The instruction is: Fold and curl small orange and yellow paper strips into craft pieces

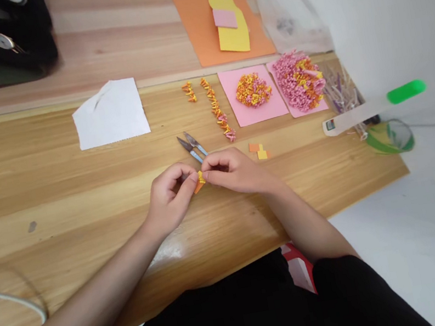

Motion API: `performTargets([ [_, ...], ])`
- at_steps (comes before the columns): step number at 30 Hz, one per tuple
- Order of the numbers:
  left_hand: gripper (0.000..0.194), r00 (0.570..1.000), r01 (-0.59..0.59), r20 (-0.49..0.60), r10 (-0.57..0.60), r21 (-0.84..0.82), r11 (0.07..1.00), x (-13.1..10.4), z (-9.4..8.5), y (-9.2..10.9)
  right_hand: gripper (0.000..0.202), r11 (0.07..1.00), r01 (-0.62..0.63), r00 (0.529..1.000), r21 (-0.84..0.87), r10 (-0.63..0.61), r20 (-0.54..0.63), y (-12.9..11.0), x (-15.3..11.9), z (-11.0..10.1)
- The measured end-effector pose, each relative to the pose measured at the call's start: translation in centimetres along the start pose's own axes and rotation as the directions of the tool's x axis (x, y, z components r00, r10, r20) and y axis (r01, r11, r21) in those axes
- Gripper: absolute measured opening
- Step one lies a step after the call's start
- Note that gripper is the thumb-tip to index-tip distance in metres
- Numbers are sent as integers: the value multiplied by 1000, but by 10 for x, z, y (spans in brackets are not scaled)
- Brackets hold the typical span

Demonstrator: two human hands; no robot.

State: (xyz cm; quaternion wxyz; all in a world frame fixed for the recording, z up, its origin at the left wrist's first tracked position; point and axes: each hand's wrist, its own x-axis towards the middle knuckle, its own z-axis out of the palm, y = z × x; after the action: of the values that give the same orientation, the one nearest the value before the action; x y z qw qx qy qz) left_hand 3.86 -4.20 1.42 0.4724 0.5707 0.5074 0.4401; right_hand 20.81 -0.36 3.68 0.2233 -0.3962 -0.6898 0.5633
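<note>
Pinching a yellow-and-orange piece [201,180] over the table [83,207], the left hand [169,196] and right hand [238,172] clamp it between thumbs and fingers, where squeezing too hard could crumple it and a slip could push fingers onto the gaping snips [193,154] just beyond.

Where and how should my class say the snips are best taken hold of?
Likely by the blue handles, from the near side, with the right hand: the snips lie with dark, spread blades pointing away, handles running back toward that hand.
</note>
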Motion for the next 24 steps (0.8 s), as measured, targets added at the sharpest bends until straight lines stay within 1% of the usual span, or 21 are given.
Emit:
performTargets([
  [16, 20, 1000, 7, 13, -7, 0, 1000, 0, 0, 0, 17, 1000, 8, 1000, -26, -7, 14, 0, 0, 0],
  [24, 23, 999, -33, 29, 33, 14, 999, 0, 0, 0, 18, 999, 42, 999, -13, -42, 18, 1, 0, 1],
])
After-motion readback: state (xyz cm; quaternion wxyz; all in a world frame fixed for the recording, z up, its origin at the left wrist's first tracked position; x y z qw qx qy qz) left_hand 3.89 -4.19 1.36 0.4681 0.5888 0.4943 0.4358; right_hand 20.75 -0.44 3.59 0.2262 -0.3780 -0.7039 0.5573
